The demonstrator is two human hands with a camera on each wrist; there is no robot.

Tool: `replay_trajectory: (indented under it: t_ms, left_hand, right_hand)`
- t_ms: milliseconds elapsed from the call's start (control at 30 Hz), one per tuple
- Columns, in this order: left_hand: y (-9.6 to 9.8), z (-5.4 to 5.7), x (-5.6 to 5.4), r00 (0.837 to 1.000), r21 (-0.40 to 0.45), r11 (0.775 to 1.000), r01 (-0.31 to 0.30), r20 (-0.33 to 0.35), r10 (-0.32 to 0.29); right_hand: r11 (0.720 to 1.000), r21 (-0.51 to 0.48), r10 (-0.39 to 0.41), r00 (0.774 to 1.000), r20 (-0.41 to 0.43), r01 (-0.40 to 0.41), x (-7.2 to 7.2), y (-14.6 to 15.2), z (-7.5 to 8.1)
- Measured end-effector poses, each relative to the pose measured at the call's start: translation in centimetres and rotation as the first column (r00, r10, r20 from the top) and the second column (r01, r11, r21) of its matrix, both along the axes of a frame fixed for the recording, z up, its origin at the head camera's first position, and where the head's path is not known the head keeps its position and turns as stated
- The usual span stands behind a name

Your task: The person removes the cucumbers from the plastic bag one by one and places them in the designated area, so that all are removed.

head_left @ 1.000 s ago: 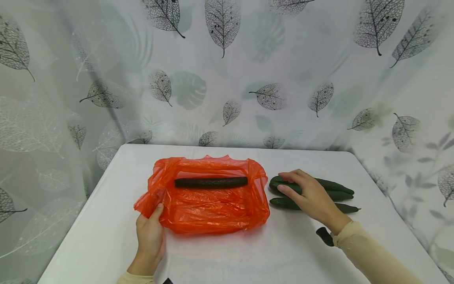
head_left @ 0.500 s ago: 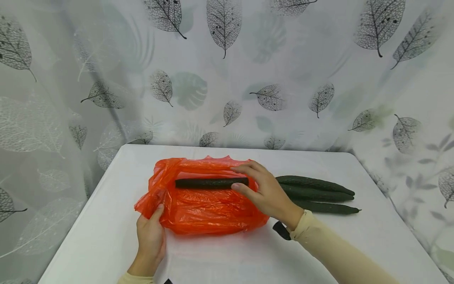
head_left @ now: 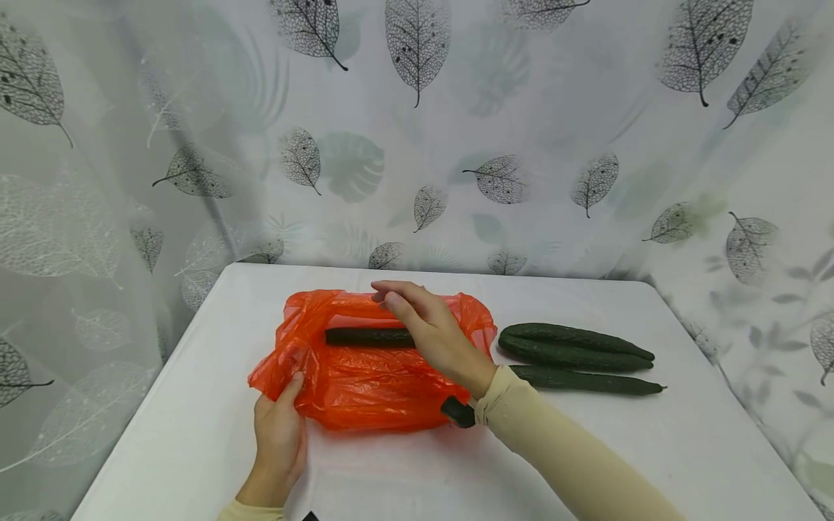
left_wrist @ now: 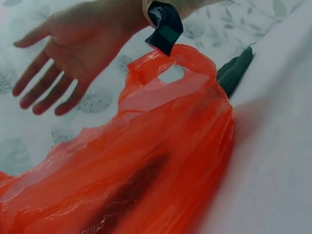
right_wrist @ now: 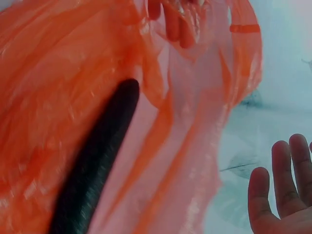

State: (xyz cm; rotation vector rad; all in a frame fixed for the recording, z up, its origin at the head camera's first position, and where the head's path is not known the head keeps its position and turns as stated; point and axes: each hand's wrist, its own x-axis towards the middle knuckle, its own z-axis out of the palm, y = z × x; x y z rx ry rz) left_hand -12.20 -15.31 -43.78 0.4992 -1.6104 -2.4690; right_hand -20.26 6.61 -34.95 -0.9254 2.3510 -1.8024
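Note:
An orange-red plastic bag [head_left: 378,394] lies spread on the white table, its mouth facing up. One dark green cucumber [head_left: 368,337] lies lengthwise on it, its right end hidden behind my right hand [head_left: 443,336]. That hand hovers over the bag with nothing in it; the left wrist view shows its fingers spread and extended. My left hand [head_left: 279,438] grips the bag's left edge, thumb on top. Seen from the right wrist, the left hand's fingers [right_wrist: 173,22] show through the film beyond the cucumber's tip.
Three more cucumbers [head_left: 576,356] lie side by side on the white table [head_left: 573,449], right of the bag. A leaf-patterned curtain [head_left: 417,159] rises behind and beside the table. A small black device [head_left: 457,412] sits at the right wrist.
My right hand has moved left from over the loose cucumbers to above the bag, uncovering them and hiding the bagged cucumber's right end. The left hand keeps its grip on the bag.

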Motion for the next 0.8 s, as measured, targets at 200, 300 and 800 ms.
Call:
replay_trajectory:
  t_ms: [200, 300, 800]
  left_hand:
    - [0.1, 0.0, -0.1, 1.000, 0.013, 1.000, -0.019, 0.008, 0.019]
    - [0.2, -0.1, -0.1, 1.000, 0.018, 0.999, -0.027, 0.006, 0.027]
    - [0.3, -0.2, -0.3, 0.999, 0.017, 0.999, -0.040, 0.012, 0.040]
  right_hand:
    - [0.998, -0.029, 0.055, 0.993, 0.105, -0.052, -1.5, -0.6, -2.2]
    - [0.997, -0.001, 0.074, 0.985, 0.158, -0.074, -1.9, -0.6, -3.3]
    - [0.913, 0.404, -0.102, 0.988, 0.112, 0.048, -3.5, -1.1, -7.4]
